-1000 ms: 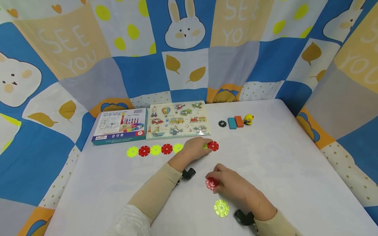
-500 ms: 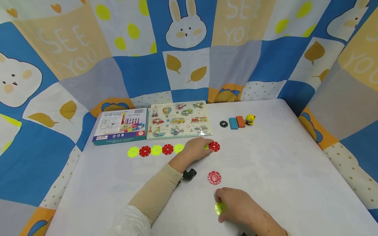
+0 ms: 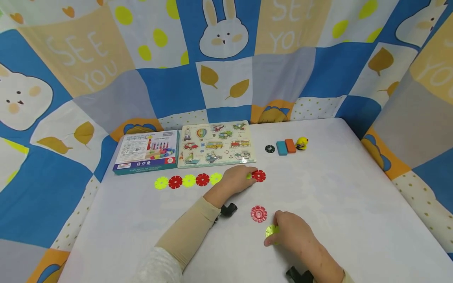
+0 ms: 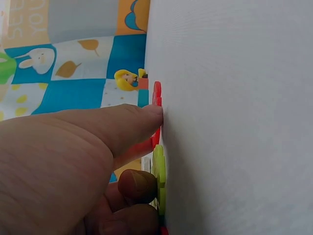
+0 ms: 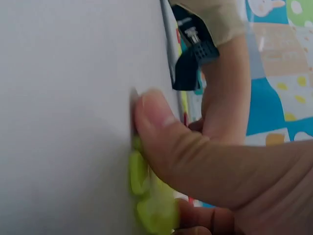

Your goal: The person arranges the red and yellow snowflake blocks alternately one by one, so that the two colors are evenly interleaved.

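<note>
A row of yellow-green and red plastic snowflake discs (image 3: 175, 182) lies in front of the box and puzzle board. At its right end my left hand (image 3: 235, 179) holds a red snowflake disc (image 3: 260, 175) between thumb and finger, flat on the table. Beside that one is a yellow-green disc (image 4: 160, 178), mostly hidden by the hand in the head view, with curled fingers against it in the left wrist view. Nearer the front, my right hand (image 3: 293, 234) pinches another yellow-green disc (image 3: 271, 232) by its edges. A translucent red disc (image 3: 259, 214) lies loose just beyond it.
A flat box (image 3: 146, 151) and a vehicle puzzle board (image 3: 217, 144) lie at the back left. At the back right are a black round chip (image 3: 270, 149), a blue block (image 3: 282, 148), an orange block (image 3: 290, 146) and a yellow duck (image 3: 302, 143). Patterned cloth (image 3: 226, 86) hangs behind.
My right hand has let go of the translucent red disc, gone to the yellow-green disc nearer the front and shifted it slightly away and rightward. The left hand has stayed at the row's end.
</note>
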Demonstrator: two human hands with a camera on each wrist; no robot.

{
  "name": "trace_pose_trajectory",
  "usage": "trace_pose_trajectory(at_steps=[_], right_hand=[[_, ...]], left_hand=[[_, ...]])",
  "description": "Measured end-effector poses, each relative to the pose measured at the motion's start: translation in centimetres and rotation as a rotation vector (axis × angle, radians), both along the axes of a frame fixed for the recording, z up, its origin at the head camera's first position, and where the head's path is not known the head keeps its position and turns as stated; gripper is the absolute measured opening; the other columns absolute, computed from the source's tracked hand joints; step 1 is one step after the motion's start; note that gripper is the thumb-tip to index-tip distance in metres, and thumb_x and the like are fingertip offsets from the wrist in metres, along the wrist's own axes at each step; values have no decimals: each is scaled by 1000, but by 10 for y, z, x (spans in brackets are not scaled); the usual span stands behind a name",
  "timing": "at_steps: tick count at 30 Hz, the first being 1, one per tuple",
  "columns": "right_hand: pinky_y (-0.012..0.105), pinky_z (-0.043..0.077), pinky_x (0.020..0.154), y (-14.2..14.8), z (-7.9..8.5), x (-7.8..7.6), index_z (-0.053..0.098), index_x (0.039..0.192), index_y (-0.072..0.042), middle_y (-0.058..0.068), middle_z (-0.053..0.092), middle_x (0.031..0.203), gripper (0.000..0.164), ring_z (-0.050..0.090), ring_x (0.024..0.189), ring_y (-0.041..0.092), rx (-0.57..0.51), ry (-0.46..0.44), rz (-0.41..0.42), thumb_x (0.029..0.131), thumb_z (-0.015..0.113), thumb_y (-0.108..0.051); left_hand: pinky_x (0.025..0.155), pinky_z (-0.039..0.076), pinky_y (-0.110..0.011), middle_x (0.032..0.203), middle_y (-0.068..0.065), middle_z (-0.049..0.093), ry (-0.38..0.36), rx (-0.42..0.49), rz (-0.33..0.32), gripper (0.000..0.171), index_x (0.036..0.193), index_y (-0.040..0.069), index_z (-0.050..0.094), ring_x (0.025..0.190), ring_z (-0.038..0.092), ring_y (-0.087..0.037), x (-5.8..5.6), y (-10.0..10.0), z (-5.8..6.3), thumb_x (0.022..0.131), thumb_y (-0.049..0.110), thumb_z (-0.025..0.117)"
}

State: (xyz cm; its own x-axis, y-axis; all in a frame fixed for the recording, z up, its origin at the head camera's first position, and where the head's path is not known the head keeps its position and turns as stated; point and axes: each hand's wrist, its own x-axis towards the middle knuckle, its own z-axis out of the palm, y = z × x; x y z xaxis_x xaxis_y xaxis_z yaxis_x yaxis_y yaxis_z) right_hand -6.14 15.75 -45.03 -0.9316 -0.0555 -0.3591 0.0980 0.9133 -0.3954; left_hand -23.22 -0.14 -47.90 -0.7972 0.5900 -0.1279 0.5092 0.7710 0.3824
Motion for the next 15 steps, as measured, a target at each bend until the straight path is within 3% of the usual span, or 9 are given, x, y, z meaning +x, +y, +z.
trace_pose_trajectory(at_steps=[4,8,11,15], right_hand=[[29,38,58,6,4,-7,54,77,-15,-2,50,66,43,46,64,14,-90,-45,21,63,84,-42],[29,42,55,16,19,-21,59,86,-15,0,53,70,30,51,59,15,-175,-61,-33,72,81,-29],[29,47,55,29,33,-40,61,105,-13,4,58,81,33,57,59,16,-210,-58,-90,78,77,-18],[30,49,62,48,40,-77,56,126,-12,11,58,99,44,60,71,18,-232,-48,-103,84,71,-11]], left_hand=[[89,45,-34,127,2,58,0,-3,-13,50,139,28,47,108,55,-13,0,0,1,92,39,59],[74,47,-28,112,0,63,13,-41,-67,50,142,33,43,87,54,-10,0,1,3,93,39,56],[69,45,-26,101,1,63,17,-61,-81,47,140,33,46,80,51,-9,1,1,4,94,38,54],[75,46,-27,102,3,63,2,-48,-55,46,139,32,48,85,52,-9,0,0,4,93,37,56]])
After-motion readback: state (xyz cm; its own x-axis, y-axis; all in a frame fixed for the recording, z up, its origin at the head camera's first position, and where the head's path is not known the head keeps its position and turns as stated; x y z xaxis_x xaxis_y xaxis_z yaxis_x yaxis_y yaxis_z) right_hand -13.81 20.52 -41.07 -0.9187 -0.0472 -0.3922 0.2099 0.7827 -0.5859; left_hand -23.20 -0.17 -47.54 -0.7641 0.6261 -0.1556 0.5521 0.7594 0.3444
